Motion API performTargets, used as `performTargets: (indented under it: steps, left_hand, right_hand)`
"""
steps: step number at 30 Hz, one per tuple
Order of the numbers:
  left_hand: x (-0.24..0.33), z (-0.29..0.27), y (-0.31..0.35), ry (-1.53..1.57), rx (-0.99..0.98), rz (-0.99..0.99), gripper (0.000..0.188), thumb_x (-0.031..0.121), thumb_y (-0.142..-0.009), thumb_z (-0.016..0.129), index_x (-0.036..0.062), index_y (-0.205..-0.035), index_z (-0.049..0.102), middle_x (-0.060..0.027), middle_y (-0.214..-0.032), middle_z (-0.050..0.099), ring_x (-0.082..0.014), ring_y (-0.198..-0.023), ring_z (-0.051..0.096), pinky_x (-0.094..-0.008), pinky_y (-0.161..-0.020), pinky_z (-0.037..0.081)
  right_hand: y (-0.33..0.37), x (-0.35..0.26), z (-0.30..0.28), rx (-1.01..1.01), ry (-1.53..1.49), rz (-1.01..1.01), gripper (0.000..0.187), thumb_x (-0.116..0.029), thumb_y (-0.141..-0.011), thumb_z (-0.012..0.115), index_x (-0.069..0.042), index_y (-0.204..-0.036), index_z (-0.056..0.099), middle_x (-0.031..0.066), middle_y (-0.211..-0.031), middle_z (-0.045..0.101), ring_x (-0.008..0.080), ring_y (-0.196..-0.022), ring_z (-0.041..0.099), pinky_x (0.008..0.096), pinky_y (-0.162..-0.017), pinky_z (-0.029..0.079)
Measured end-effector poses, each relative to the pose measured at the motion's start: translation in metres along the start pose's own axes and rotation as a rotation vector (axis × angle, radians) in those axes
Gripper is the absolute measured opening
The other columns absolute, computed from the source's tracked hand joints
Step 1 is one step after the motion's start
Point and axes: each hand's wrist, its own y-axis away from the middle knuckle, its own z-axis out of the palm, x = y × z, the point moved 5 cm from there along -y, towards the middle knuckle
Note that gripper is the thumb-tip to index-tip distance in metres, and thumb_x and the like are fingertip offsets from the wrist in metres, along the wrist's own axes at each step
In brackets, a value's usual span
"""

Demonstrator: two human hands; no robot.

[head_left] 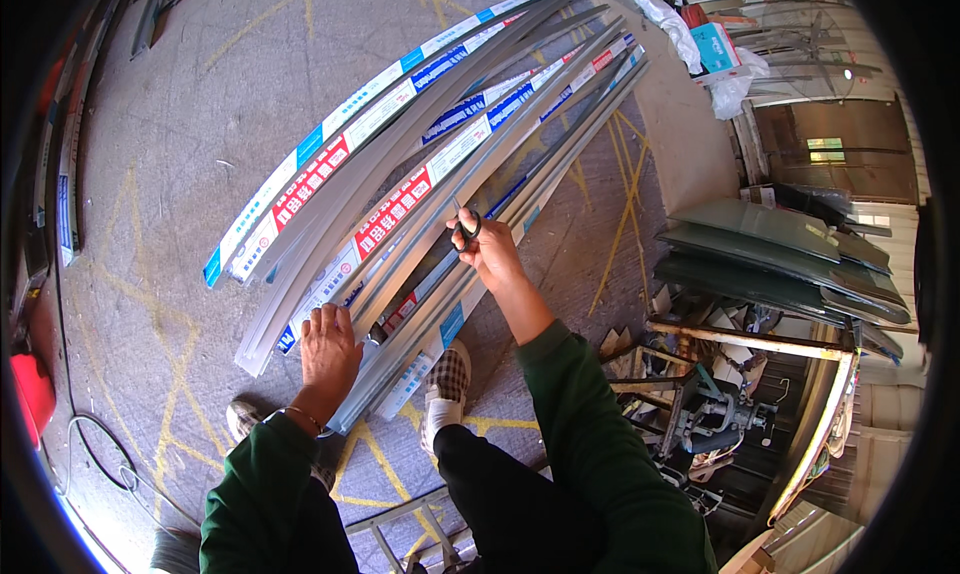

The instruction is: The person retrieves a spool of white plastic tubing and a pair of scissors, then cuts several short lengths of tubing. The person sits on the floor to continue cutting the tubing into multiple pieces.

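Observation:
Long metal profiles (345, 189), several wrapped in printed red, white and blue film, lie side by side across the floor in front of me, running from near left to far right. My right hand (490, 254) is closed round a pair of scissors (466, 230) with black handles, above the right part of the bundle. The blades point up and away, thin and hard to make out. My left hand (331, 351) lies on the near ends of the profiles, fingers stretched forward and palm down. A small dark object (377, 332) sits just right of it, its kind unclear.
A stepladder-like metal frame (405, 529) is at my feet. On the right stand stacked dark panels (780, 249) and a rusty frame (755, 336) with machinery. A black cable (95, 429) curls at left beside a red object (33, 394). More profiles (68, 174) lie far left.

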Motion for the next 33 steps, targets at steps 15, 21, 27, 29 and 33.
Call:
performTargets:
  steps: [15,21,27,29,33]
  left_hand:
    - [-0.054,-0.029,0.065,0.292,0.008,-0.247,0.068,0.032,-0.073,0.085,0.0033,-0.124,0.051,-0.0154,-0.116,0.057,-0.0331,-0.110,0.056,-0.0427,-0.094,0.046]
    - [-0.079,-0.015,0.116,0.571,-0.032,-0.406,0.050,0.032,-0.087,0.076,-0.0010,-0.117,0.054,-0.0176,-0.104,0.067,-0.0341,-0.099,0.066,-0.0414,-0.087,0.052]
    - [-0.089,0.018,0.109,1.034,-0.149,-0.536,0.025,0.018,-0.095,0.066,-0.0049,-0.102,0.072,-0.0115,-0.085,0.074,-0.0151,-0.080,0.070,-0.0285,-0.074,0.056]
    - [-0.086,0.020,0.106,1.047,-0.147,-0.550,0.023,0.016,-0.095,0.066,-0.0048,-0.101,0.073,-0.0100,-0.082,0.074,-0.0127,-0.076,0.069,-0.0271,-0.072,0.056]
    - [-0.082,0.020,0.099,1.064,-0.132,-0.576,0.022,0.016,-0.095,0.066,-0.0049,-0.099,0.074,-0.0093,-0.080,0.073,-0.0115,-0.073,0.068,-0.0269,-0.069,0.055]
  right_hand:
    - [0.038,0.021,0.029,-0.212,0.114,0.091,0.046,-0.046,-0.101,0.055,-0.002,-0.109,0.064,0.0016,-0.076,0.059,0.0089,-0.067,0.054,0.0226,-0.058,0.042]
    - [0.121,0.078,0.083,-0.547,0.313,0.346,0.043,-0.042,-0.103,0.053,-0.001,-0.103,0.065,0.0030,-0.070,0.062,0.0085,-0.059,0.058,0.0222,-0.051,0.042]
    - [0.154,0.119,0.111,-0.684,0.319,0.506,0.043,-0.044,-0.101,0.057,-0.002,-0.102,0.066,0.0037,-0.069,0.063,0.0086,-0.058,0.058,0.0215,-0.050,0.041]
    - [0.155,0.126,0.112,-0.678,0.311,0.537,0.044,-0.044,-0.101,0.057,-0.002,-0.102,0.067,0.0038,-0.069,0.063,0.0088,-0.057,0.058,0.0216,-0.050,0.041]
    - [0.151,0.130,0.110,-0.672,0.348,0.514,0.044,-0.044,-0.100,0.058,-0.002,-0.101,0.068,0.0041,-0.068,0.064,0.0090,-0.056,0.058,0.0217,-0.049,0.041]
